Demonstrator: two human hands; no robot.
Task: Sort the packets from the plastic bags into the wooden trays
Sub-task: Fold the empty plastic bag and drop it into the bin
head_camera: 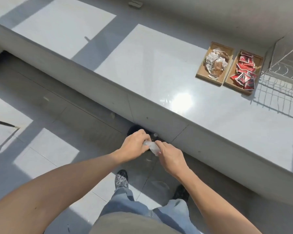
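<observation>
Item: crumpled clear plastic bag (151, 147), held below the surface (159, 68) edge, over the floor. Left hand (134, 146) grip closed on its left end; right hand (169, 157) grip closed on its right end. At two o'clock on the surface: two wooden trays side by side, left tray (200, 71) holding brown-and-white packets (216, 62), right tray (259, 62) holding red packets (245, 70). Wire rack (287, 65) just beyond.

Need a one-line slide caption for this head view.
Both hands, left hand and right hand, crumple a clear plastic bag below the counter; two wooden trays hold sorted packets.
</observation>
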